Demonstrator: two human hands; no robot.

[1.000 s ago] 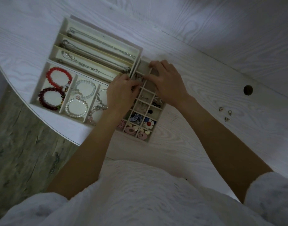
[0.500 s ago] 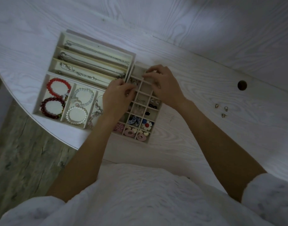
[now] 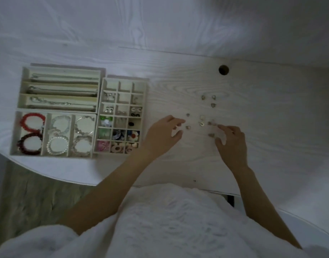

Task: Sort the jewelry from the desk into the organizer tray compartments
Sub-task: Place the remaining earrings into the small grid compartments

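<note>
Hands out over loose small pieces on the desk (image 3: 262, 146), well apart from the trays. Left hand (image 3: 162, 135) hovers with fingers loosely spread and holds nothing I can see, fingertips near two tiny pieces (image 3: 187, 121). Right hand (image 3: 231, 141) has its fingers curled down by a small piece (image 3: 211, 135); frame is dim and blurred, so whether it pinches anything, cannot tell. More loose pieces sit between the hands (image 3: 202, 121), and three more (image 3: 208, 100) lie further back, toward the cable hole (image 3: 223, 69).

Grid tray (image 3: 102, 116) stands just beside the necklace tray (image 3: 24, 86) and bracelet tray (image 3: 14, 135). Its near rows are filled; back cells look mostly empty.

Step in hand, as I judge it: picking up the next small earrings or rings from the desk. Next move calls for a fine fingertip pinch on one tiny piece, then a carry left to a free back cell. Pieces are small and flat, so they'll likely slip or scatter if nudged.
</note>
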